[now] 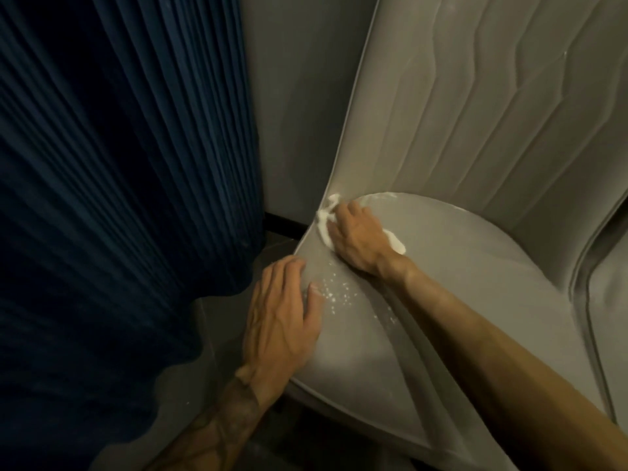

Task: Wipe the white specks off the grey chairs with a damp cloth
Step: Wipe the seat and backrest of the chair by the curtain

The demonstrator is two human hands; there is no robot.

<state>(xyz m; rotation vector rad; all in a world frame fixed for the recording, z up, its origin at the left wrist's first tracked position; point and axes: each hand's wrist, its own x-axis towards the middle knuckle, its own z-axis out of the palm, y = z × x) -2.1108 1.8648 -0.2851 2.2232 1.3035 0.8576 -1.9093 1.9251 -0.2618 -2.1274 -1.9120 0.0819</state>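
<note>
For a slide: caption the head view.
Right hand holds white cloth against grey chair seat; left hand rests beside white specks.

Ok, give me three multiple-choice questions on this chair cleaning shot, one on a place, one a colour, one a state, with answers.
1. Where is the cloth? A) on the floor B) at the back corner of the seat, under the right hand C) on a table
2. What colour is the curtain? A) red B) white C) dark blue
3. The white specks beside the left hand are: A) lying on the seat B) wiped away C) under the cloth
Answers: B, the right hand holds it where seat meets backrest; C, its folds are navy; A, they lie uncovered.
</note>
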